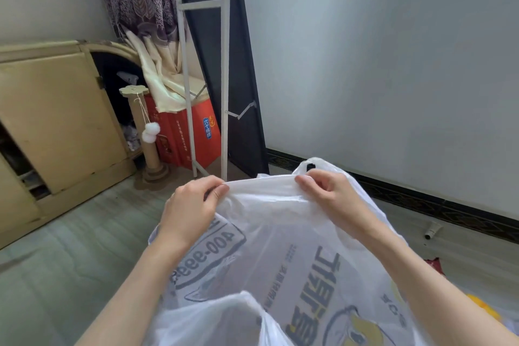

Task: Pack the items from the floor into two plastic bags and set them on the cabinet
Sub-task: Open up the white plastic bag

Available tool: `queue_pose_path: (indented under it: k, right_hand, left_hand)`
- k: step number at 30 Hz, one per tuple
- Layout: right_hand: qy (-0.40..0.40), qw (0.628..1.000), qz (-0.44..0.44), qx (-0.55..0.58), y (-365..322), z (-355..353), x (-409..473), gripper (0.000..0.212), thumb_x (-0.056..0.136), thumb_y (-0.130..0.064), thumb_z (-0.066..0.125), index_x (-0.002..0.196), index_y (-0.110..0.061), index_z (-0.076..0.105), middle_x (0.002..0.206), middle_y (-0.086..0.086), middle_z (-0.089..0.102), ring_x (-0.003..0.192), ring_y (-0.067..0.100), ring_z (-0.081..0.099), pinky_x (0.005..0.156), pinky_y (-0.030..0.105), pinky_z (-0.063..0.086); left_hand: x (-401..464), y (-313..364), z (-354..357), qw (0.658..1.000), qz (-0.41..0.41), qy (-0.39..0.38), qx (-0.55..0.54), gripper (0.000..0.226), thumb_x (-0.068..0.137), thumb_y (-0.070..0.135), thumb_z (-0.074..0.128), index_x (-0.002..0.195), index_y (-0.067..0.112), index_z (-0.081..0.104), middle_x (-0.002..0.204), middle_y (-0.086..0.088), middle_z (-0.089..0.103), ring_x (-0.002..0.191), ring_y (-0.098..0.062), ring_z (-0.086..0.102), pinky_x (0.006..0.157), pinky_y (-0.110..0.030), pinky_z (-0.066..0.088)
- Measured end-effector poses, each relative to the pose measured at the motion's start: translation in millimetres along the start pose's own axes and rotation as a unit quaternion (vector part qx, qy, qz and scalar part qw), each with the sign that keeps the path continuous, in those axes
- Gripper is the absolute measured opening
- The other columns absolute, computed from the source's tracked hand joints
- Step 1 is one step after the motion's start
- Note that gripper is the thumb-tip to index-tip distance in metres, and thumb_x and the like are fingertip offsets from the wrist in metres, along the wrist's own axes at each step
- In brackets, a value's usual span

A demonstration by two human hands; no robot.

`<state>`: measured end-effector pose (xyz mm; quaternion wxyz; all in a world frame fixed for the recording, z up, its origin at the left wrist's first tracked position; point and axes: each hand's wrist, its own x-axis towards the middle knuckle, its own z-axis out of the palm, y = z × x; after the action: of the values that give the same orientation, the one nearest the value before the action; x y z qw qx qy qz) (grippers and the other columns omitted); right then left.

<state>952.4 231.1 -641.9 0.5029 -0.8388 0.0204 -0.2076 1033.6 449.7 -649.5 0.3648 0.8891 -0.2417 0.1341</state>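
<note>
Here, in the head view, you hold a white printed plastic bag [280,247] up in front of you above the floor [70,247]. Your left hand [191,211] pinches the bag's top edge between thumb and fingers; your right hand [331,194] pinches the same edge further along, so it stretches taut between them. One handle loop [311,164] sticks up behind your right hand. The beige cabinet [56,121] stands well to the left.
</note>
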Motion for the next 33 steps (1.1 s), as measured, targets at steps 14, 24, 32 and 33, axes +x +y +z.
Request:
queue_pose_path:
  k: [14, 24, 32, 33]
  right_hand:
    - [0.025, 0.997, 0.008, 0.079, -7.2, 8.7, 0.5, 0.030, 0.094, -0.002, 0.036, 0.076, -0.022, 0.052, 0.069, -0.014, 0.050, 0.059, -0.012, 0.048, 0.059, 0.005, 0.036]
    - [0.010, 0.929, -0.087, -0.358, 17.3, 4.5, -16.7, 0.068, 0.071, -0.059, 0.064, 0.123, -0.018, 0.050, 0.125, -0.002, 0.054, 0.114, 0.020, 0.048, 0.095, 0.034, 0.034]
    - [0.136, 0.973, -0.016, -0.188, 26.8, -2.1, 1.0, 0.011, 0.089, -0.010, 0.056, 0.091, -0.001, 0.062, 0.096, 0.015, 0.062, 0.086, 0.027, 0.055, 0.072, 0.027, 0.033]
    - [0.149, 0.974, -0.004, -0.169, 26.8, -3.9, 3.4, 0.012, 0.090, -0.012, 0.054, 0.088, -0.002, 0.061, 0.090, 0.013, 0.062, 0.080, 0.023, 0.053, 0.068, 0.025, 0.029]
  left_hand:
    - [-24.7, 61.7, 37.1, 0.963, 0.265, -0.004, 0.044, 0.031, 0.086, 0.030, 0.058, 0.108, 0.009, 0.062, 0.095, -0.004, 0.064, 0.072, -0.021, 0.064, 0.052, -0.035, 0.055]
    - [-7.8, 32.1, 15.8, 0.996, 0.034, 0.088, -0.003, 0.020, 0.088, 0.013, 0.058, 0.105, 0.018, 0.066, 0.104, 0.002, 0.069, 0.097, -0.025, 0.063, 0.078, -0.043, 0.052]
    - [-5.0, 24.8, 0.4, 0.997, 0.016, 0.059, -0.056, 0.010, 0.085, 0.023, 0.064, 0.093, 0.024, 0.070, 0.089, 0.011, 0.070, 0.088, -0.019, 0.064, 0.077, -0.040, 0.051]
    - [-3.8, 22.6, -1.1, 0.997, 0.009, 0.055, -0.045, 0.007, 0.085, 0.026, 0.064, 0.090, 0.026, 0.069, 0.087, 0.011, 0.069, 0.085, -0.020, 0.063, 0.075, -0.039, 0.050]
